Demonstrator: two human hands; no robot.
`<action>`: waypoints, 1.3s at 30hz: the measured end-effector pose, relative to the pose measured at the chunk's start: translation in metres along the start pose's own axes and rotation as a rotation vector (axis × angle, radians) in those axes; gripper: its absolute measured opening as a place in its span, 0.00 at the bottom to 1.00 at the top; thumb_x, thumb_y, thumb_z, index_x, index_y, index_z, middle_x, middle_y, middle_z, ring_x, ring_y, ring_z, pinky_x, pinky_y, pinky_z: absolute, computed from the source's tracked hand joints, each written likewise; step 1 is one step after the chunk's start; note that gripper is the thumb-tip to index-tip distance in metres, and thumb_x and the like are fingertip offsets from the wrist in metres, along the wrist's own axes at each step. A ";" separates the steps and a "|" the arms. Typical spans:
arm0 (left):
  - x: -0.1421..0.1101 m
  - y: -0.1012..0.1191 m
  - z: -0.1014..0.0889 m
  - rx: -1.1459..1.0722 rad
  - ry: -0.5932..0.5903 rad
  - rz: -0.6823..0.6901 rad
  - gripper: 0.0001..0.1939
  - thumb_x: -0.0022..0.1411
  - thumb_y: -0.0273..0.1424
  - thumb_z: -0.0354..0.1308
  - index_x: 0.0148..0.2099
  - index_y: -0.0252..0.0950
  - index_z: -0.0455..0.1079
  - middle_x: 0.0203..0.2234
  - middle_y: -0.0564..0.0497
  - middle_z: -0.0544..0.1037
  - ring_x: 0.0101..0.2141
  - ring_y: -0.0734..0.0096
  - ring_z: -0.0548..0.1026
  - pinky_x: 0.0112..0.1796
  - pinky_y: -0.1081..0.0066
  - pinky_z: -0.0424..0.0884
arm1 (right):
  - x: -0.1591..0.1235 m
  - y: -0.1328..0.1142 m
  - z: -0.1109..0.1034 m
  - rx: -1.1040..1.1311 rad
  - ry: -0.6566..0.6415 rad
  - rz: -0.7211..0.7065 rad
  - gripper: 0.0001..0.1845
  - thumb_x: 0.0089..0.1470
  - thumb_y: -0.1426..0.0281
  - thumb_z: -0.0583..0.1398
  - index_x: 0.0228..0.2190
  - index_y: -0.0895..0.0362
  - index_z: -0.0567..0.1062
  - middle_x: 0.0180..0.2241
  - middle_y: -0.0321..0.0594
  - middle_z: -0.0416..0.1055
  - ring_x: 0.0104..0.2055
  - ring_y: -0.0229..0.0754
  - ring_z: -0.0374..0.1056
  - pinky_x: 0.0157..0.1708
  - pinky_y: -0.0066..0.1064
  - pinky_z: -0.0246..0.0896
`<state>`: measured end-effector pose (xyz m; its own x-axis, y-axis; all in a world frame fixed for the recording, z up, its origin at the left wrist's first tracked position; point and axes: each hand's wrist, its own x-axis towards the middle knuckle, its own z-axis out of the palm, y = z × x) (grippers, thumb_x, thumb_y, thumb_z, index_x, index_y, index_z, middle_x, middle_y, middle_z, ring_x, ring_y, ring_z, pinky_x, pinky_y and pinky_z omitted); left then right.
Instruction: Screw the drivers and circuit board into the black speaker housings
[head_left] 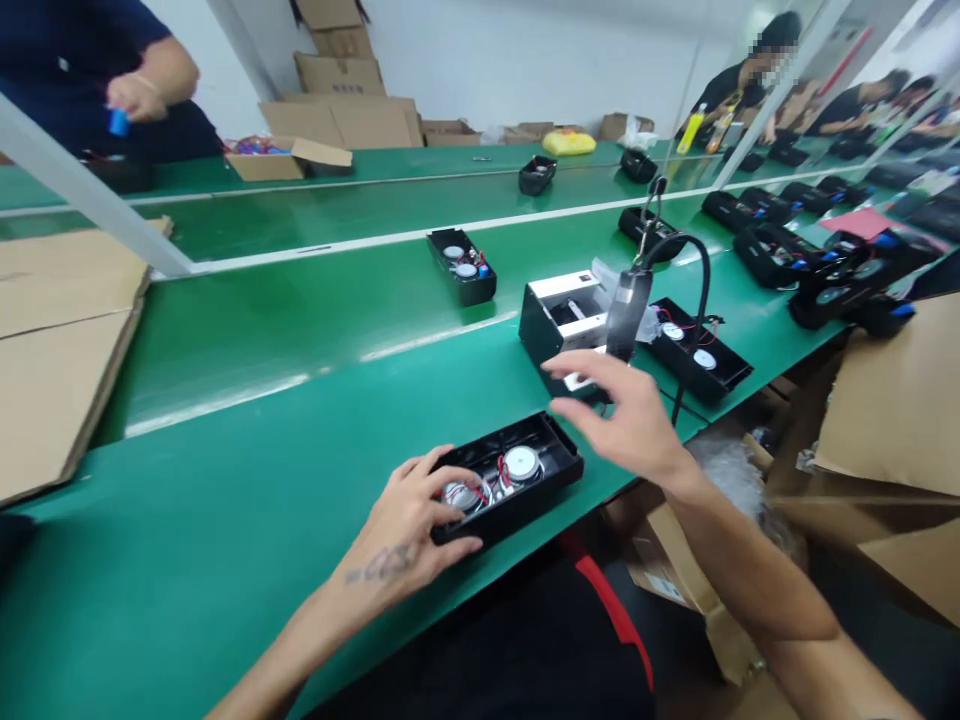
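Observation:
A black speaker housing with two round drivers and red and white wires lies at the near edge of the green bench. My left hand grips its left end, fingers curled over the rim and onto a driver. My right hand hovers open above and to the right of the housing, fingers spread, holding nothing. Just beyond its fingers stands a soldering station with a black handpiece and cable.
Another open housing lies right of the station, one sits on the conveyor belt, and several more crowd the far right. Flat cardboard lies at left, boxes at the back. A person in dark blue stands at far left; others sit far right.

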<state>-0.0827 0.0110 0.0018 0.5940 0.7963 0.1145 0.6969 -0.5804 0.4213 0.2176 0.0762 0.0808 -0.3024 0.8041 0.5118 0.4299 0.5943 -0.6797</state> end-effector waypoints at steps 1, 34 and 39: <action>-0.005 0.003 0.007 0.038 0.061 0.025 0.07 0.62 0.41 0.71 0.33 0.47 0.82 0.54 0.54 0.83 0.68 0.41 0.66 0.63 0.42 0.65 | -0.006 0.013 -0.009 -0.024 0.174 0.060 0.16 0.63 0.72 0.66 0.51 0.51 0.80 0.51 0.42 0.81 0.52 0.47 0.77 0.54 0.43 0.73; -0.007 0.030 0.038 0.237 0.342 0.008 0.05 0.67 0.34 0.62 0.38 0.47 0.80 0.56 0.56 0.83 0.67 0.39 0.67 0.59 0.42 0.67 | 0.056 0.083 -0.013 0.188 0.482 0.266 0.19 0.58 0.61 0.66 0.48 0.51 0.69 0.23 0.24 0.65 0.23 0.38 0.65 0.34 0.38 0.73; -0.001 0.033 0.039 0.237 0.368 0.020 0.07 0.68 0.34 0.63 0.35 0.46 0.79 0.53 0.55 0.84 0.66 0.40 0.68 0.59 0.43 0.67 | 0.028 0.062 -0.017 0.329 0.264 0.316 0.19 0.59 0.64 0.67 0.50 0.48 0.70 0.24 0.24 0.64 0.18 0.36 0.61 0.20 0.34 0.64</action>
<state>-0.0450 -0.0157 -0.0197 0.4557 0.7670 0.4517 0.7849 -0.5856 0.2025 0.2502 0.1355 0.0616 0.0414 0.9392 0.3408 0.1630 0.3302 -0.9297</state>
